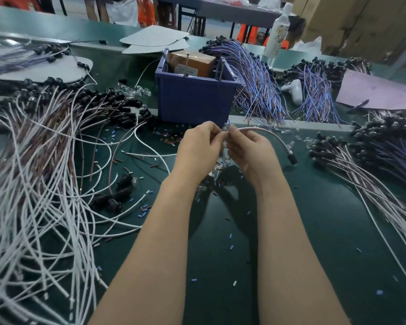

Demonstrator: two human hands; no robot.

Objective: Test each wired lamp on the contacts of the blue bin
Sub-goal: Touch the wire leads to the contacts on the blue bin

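**First:** Wired lamp (265, 132), where does the person have it?

**Second:** Just in front of the blue bin (192, 97). The left hand (201, 146) and the right hand (249, 148) are drawn together, fingertips pinching the near end of its white lead. The lead arcs off to the right, and its black holder (292, 158) sits low over the green bench (314, 231). Whether it touches cannot be told.

**First:** What would make this step go well?

**Second:** The person seems to be parting the two wire ends. They should be spread so each meets its own one of the contacts (221, 70), the metal pins at the bin's rim, without bridging them. Fingers belong on the insulation, not on bare wire.

**First:** Anything else?

**Second:** The holder should face the person, so a glow is seen. The heap of white leads (45, 160) lies well apart, but stray leads near the wrists could snag.
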